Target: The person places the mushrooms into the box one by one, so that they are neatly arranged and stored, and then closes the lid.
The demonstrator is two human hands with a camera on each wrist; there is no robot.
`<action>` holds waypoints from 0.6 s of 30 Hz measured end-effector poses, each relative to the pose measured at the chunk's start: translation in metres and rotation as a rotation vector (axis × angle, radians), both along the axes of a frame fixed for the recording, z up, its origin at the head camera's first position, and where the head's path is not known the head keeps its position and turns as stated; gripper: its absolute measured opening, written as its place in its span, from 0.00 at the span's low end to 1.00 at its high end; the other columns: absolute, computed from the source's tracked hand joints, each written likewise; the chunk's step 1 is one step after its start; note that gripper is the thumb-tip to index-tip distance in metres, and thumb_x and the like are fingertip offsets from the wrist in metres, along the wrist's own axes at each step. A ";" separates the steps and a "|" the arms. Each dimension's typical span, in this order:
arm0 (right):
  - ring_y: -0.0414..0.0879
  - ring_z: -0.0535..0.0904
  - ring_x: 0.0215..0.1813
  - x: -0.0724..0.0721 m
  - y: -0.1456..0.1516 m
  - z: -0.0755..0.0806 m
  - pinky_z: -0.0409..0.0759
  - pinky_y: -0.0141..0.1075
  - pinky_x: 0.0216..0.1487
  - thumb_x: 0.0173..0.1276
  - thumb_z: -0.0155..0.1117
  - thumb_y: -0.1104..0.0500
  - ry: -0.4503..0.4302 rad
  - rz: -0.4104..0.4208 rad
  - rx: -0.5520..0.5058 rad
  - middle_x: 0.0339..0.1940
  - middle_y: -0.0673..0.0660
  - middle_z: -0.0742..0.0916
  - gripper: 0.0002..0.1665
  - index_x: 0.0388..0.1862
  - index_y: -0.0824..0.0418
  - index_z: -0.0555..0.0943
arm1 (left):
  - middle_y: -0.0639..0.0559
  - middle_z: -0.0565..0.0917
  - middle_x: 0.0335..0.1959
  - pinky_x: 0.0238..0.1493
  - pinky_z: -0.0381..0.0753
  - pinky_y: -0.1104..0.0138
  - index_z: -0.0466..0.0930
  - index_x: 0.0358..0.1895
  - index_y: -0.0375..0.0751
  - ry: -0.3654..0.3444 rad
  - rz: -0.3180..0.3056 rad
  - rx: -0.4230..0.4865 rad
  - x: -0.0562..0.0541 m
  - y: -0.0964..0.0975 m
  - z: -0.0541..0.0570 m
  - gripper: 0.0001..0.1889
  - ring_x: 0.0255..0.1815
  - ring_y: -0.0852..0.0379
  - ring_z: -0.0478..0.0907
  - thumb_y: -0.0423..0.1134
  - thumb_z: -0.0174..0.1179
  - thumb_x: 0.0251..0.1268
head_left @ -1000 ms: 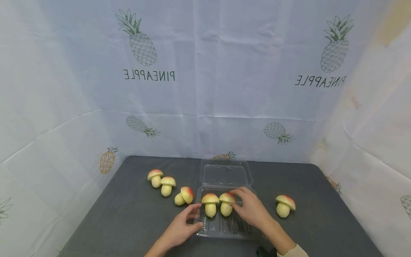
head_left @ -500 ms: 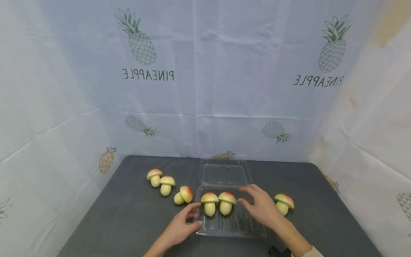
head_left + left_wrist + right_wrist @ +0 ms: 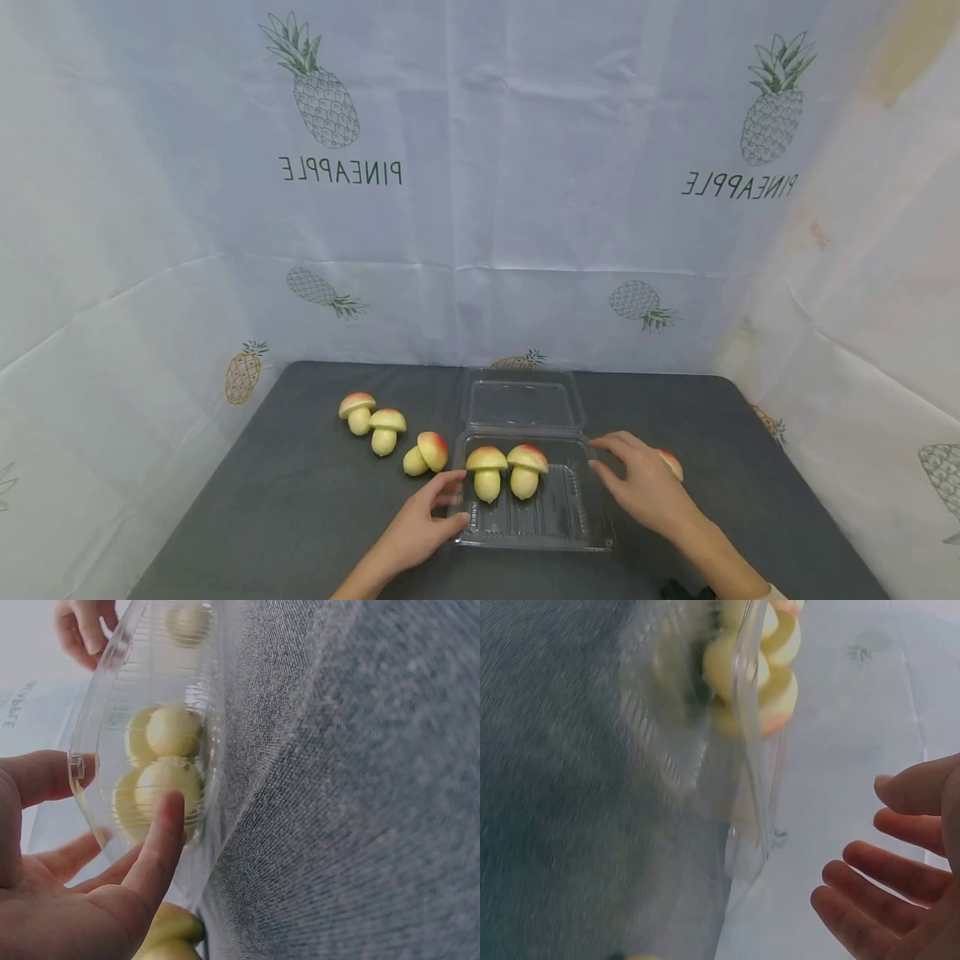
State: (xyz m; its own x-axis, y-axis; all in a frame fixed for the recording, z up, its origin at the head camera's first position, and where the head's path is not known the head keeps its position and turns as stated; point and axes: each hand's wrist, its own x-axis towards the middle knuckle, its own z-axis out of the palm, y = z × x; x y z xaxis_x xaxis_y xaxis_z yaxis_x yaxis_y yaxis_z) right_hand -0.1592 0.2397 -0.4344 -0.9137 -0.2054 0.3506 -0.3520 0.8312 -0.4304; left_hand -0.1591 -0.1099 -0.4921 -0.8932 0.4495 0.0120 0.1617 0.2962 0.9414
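Resting at the left edge of the clear box (image 3: 536, 546), the left hand (image 3: 422, 525) is touching the rim with thumb and fingers apart, apparently steadying it without clamping down. The right hand (image 3: 645, 483) is hovering just beside the opposite edge, its thumb and fingers parted and holding nothing. Two mushroom-shaped pieces (image 3: 487, 486) are lying side by side in the box between both sets of fingertips, nearer the left ones, with their caps pointing away from the person. Judging by this, the work is sitting between two placements, with the box only partly filled. The next move is probably calling for the right fingers to be pinching a loose piece and lifting it over the rim onto the bare floor beside the pair. A lone piece (image 3: 672, 463) is lying beyond the right fingers, mostly hiding behind that hand, so its stem is not showing in the head view. Three more pieces (image 3: 387, 420) are lying on the dark tabletop (image 3: 300, 517), past the left fingertips and to their left. The open lid (image 3: 522, 404) is lying back beyond all the fingers, leaving the top unblocked; the right wall is probably posing the main obstacle. Farther off, a pineapple-print cloth (image 3: 480, 217) is hanging behind.
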 end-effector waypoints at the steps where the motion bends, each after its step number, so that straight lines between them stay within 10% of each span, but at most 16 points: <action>1: 0.46 0.84 0.48 0.001 0.003 0.000 0.84 0.42 0.42 0.66 0.75 0.59 0.005 -0.008 0.005 0.50 0.48 0.85 0.17 0.54 0.55 0.86 | 0.29 0.73 0.65 0.51 0.84 0.53 0.67 0.72 0.33 -0.002 0.002 0.000 0.000 0.000 0.000 0.31 0.62 0.33 0.75 0.39 0.65 0.70; 18: 0.60 0.82 0.55 0.002 0.047 -0.004 0.80 0.61 0.51 0.69 0.72 0.58 0.006 -0.081 0.003 0.54 0.57 0.86 0.17 0.56 0.58 0.85 | 0.31 0.74 0.64 0.50 0.84 0.52 0.67 0.72 0.35 -0.013 0.009 0.006 0.001 0.000 0.000 0.31 0.62 0.33 0.75 0.38 0.65 0.69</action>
State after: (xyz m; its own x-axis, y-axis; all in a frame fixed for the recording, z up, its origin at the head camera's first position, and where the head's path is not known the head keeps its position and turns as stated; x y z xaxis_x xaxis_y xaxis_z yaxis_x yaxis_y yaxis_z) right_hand -0.1572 0.2870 -0.4385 -0.9253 -0.1317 0.3556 -0.2860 0.8582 -0.4263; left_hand -0.1585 -0.1099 -0.4923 -0.8974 0.4412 0.0036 0.1471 0.2915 0.9452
